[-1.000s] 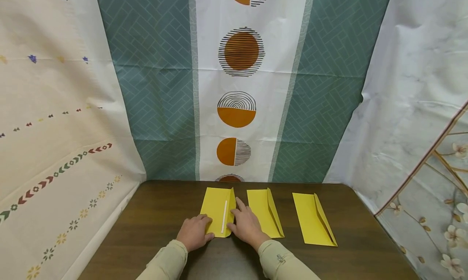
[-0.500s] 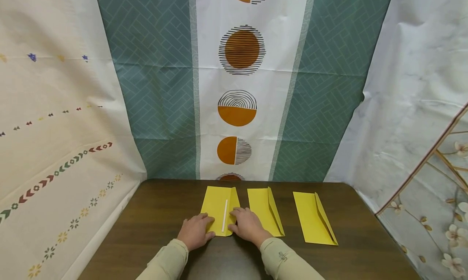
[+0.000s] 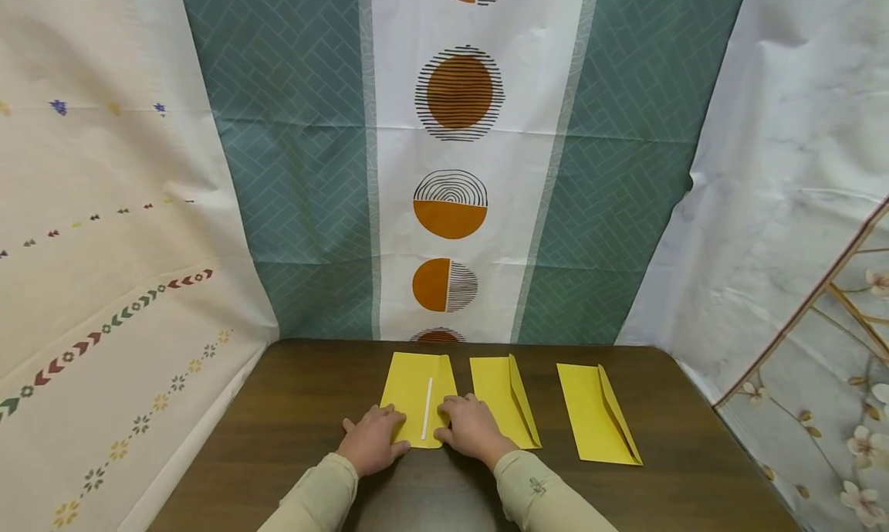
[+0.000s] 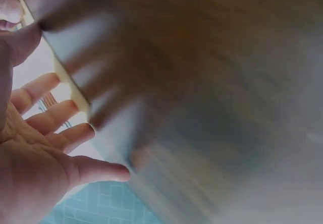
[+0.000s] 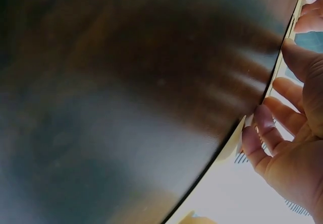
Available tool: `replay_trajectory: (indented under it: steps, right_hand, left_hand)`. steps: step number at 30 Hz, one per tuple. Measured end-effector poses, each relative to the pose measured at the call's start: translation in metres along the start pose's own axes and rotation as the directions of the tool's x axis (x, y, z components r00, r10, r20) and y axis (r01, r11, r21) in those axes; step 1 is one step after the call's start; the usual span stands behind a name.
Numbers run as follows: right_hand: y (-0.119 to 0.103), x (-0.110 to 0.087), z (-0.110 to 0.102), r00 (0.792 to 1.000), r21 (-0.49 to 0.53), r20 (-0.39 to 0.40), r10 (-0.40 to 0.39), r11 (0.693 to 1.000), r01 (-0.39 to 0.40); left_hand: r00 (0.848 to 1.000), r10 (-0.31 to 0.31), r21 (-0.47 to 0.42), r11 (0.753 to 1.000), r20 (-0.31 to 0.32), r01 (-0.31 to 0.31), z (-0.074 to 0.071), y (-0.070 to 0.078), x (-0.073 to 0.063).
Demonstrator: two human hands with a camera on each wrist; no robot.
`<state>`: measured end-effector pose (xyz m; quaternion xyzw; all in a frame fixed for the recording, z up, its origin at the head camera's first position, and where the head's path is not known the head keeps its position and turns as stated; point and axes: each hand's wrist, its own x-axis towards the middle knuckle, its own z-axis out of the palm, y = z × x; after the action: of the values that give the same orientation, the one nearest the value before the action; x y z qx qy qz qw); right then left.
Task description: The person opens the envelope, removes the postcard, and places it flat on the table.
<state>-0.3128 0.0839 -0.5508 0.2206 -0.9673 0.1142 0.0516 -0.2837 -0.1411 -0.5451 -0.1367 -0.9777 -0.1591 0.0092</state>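
left hand (image 3: 371, 439) fingers (image 3: 392, 420) lie flat and straight on the near left part of the leftmost envelope (image 3: 417, 397), pressing, not gripping. right hand (image 3: 472, 432) fingers (image 3: 454, 404) also flat, resting on the open flap at the envelope's right edge, low centre of the head frame. white adhesive strip (image 3: 426, 408) runs lengthwise between the two hands, uncovered. left wrist view shows the left hand's fingers spread and straight over a yellow edge; the rest is blur. right wrist view shows the fingertips at the paper's edge; can't tell more.

envelope lies flat on the table (image 3: 292, 408), lengthwise away from the person, near the table's centre. second envelope (image 3: 503, 401) just right of it, almost under the right wrist; third envelope (image 3: 597, 416) further right, apart. both have flaps partly raised.

judgement, for working the flap well: keep the left palm anchoring the body so the paper doesn't skid, run the right fingers along the crease from near end to far end with even pressure, stay off the white strip, avoid nudging the neighbour envelope.
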Motion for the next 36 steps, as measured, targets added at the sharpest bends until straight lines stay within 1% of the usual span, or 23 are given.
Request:
replay_trajectory:
  steps: [3,7,13,18,23,29,33,36]
  right_hand:
    - [-0.001,0.0,-0.001,1.0,-0.002,0.002,0.0,1.0,0.0]
    - [-0.002,0.0,-0.002,1.0,0.001,-0.003,-0.008,1.0,0.008]
    - [-0.002,0.001,-0.003,1.0,-0.01,-0.008,0.0,1.0,0.0]
    - [-0.003,0.001,-0.002,1.0,0.008,0.005,0.013,1.0,-0.014]
    - [-0.002,0.002,-0.002,1.0,0.021,0.005,0.027,0.999,-0.027]
    - [-0.001,0.003,-0.001,0.999,0.022,0.014,0.032,0.999,-0.032]
    - [0.0,0.003,0.0,0.999,0.029,0.019,0.031,0.999,-0.031]
    - [0.0,0.003,0.0,0.999,0.029,0.022,0.036,0.999,-0.036]
  left_hand:
    - [1.0,0.008,0.017,1.0,-0.016,-0.007,-0.003,0.007,0.003]
    - [0.999,0.002,0.047,0.999,-0.049,0.0,0.001,0.013,0.009]
    - [0.995,-0.05,0.041,0.998,-0.092,0.054,0.013,0.02,0.015]
    - [0.99,-0.096,0.059,0.993,-0.1,0.102,0.016,0.026,0.017]
    - [0.988,-0.122,0.063,0.99,-0.094,0.128,0.014,0.033,0.019]
    - [0.988,-0.143,0.034,0.989,-0.062,0.146,0.008,0.041,0.019]
    - [0.987,-0.159,0.024,0.987,-0.036,0.16,0.009,0.041,0.02]
    - [0.985,-0.167,0.019,0.986,-0.035,0.168,0.01,0.04,0.021]
